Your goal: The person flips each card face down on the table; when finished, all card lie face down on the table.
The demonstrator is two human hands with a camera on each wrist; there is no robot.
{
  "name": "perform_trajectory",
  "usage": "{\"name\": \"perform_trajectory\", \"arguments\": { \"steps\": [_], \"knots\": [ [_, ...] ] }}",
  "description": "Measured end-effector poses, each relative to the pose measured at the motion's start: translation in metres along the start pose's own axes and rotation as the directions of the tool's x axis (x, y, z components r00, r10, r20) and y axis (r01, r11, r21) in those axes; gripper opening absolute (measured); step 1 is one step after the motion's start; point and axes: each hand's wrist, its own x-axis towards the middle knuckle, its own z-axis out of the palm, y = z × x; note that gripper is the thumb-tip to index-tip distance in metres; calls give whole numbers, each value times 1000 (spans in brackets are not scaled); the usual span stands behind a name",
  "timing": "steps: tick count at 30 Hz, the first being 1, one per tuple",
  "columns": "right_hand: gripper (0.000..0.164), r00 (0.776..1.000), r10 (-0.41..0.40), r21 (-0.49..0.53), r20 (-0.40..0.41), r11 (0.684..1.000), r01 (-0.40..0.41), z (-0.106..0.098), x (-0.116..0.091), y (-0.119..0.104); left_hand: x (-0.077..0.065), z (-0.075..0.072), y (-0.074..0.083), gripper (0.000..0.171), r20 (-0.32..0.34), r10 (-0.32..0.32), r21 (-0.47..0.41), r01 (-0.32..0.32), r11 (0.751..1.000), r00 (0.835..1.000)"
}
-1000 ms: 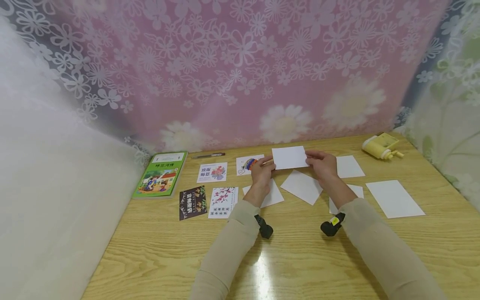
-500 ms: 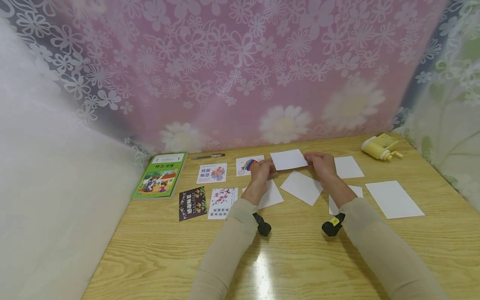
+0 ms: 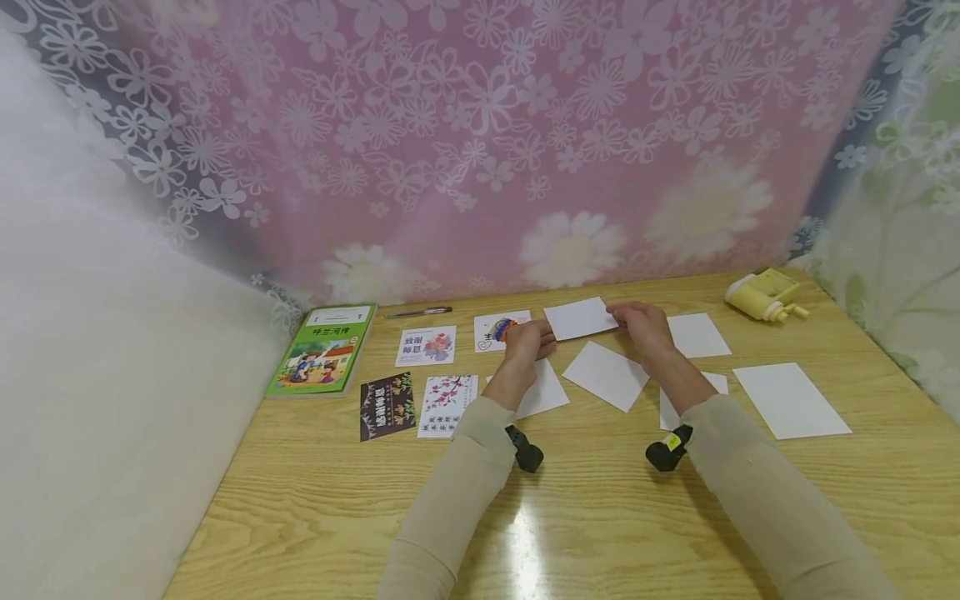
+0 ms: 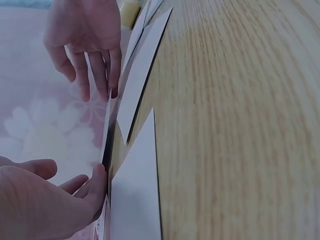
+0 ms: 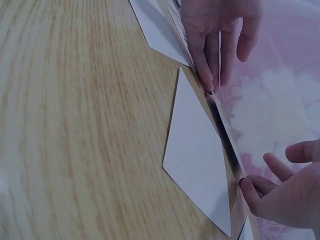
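Observation:
A blank white card [image 3: 581,318] lies nearly flat between my two hands at the back of the wooden table. My left hand [image 3: 527,342] touches its left edge with the fingertips. At the opposite edge are the fingertips of my right hand [image 3: 643,327]. Both wrist views show the card edge-on, with dark shade under it, as a thin strip [image 4: 107,132]. The thumbs stand away from it, and the fingers are fairly straight. Beside my left hand, a colourful printed card [image 3: 491,332] is partly covered.
Several blank cards lie nearby, including one in front [image 3: 606,375] and one at far right [image 3: 792,400]. Left are a floral card [image 3: 424,345], a dark card [image 3: 387,407], a blossom card [image 3: 447,404], a pen [image 3: 417,312] and a green book [image 3: 322,350]. A yellow device [image 3: 763,294] stands back right.
The card has tipped from a raised, more upright tilt to nearly flat and come down. My left fingers have shifted from its front corner to lie along its left edge.

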Motion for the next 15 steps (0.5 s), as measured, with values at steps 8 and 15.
{"name": "perform_trajectory", "arguments": {
  "steps": [8, 15],
  "knots": [
    [48, 999, 14, 1, 33, 1000, -15, -3, 0, 0, -5, 4, 3, 39, 1, -4, 24, 4, 1000, 1000],
    [49, 998, -14, -6, 66, 1000, 15, -2, -6, -3, -9, -3, 4, 36, 8, 3, 50, -3, 999, 1000]
  ]
}}
